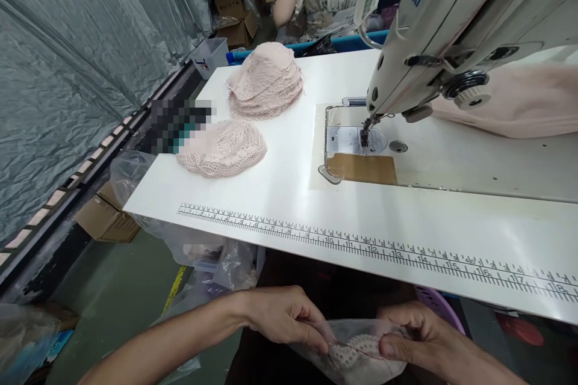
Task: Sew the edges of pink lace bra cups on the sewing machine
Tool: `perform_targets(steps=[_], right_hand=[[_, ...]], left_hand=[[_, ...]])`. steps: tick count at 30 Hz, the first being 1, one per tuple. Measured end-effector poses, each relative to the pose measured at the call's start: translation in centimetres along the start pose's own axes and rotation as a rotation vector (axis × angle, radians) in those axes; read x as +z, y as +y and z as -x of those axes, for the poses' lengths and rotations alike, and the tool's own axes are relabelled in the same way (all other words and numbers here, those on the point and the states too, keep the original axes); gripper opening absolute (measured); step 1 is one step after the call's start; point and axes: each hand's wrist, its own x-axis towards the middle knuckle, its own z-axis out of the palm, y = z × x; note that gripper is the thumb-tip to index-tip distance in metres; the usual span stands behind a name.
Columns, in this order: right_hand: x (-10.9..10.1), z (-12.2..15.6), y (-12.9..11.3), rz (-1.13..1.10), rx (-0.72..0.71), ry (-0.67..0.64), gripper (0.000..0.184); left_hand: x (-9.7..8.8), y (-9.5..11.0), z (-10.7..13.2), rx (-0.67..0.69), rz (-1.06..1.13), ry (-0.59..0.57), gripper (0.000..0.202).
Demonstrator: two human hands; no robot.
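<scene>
Pinching translucent material (359, 358) between them, left hand (286, 317) at one side, right hand (418, 334) opposite

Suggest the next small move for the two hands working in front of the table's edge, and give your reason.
Perhaps the left hand should ease the red thread aside: the thread runs across the sheer piece between the hands, the left hand pinches the piece close to it, and the right hand holds the other side.

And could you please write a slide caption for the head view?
Left hand and right hand hold a sheer piece near a white table bearing a sewing machine and pink lacy piles.
</scene>
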Motion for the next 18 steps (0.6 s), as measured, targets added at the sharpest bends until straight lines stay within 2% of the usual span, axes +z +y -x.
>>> perform_targets(steps=[6,10,13,18], right_hand=[[0.4,0.2,-1.1,-0.046,-0.02,-0.033,0.031],[0.9,0.1,-1.6,-0.041,-0.044,-0.021,0.027],[1.1,0.0,-1.7,-0.02,-0.043,-0.002,0.027],[0.9,0.3,-1.6,0.032,-0.056,0.008,0.025]], left_hand=[[-0.8,0.4,0.6,0.035,-0.022,-0.08,0.027],[-0.9,0.5,0.5,0.015,0.124,-0.12,0.049],[-0.3,0.5,0.0,-0.023,0.207,-0.072,0.059],[0.7,0.7,-0.4,-0.04,0.183,0.054,0.047]])
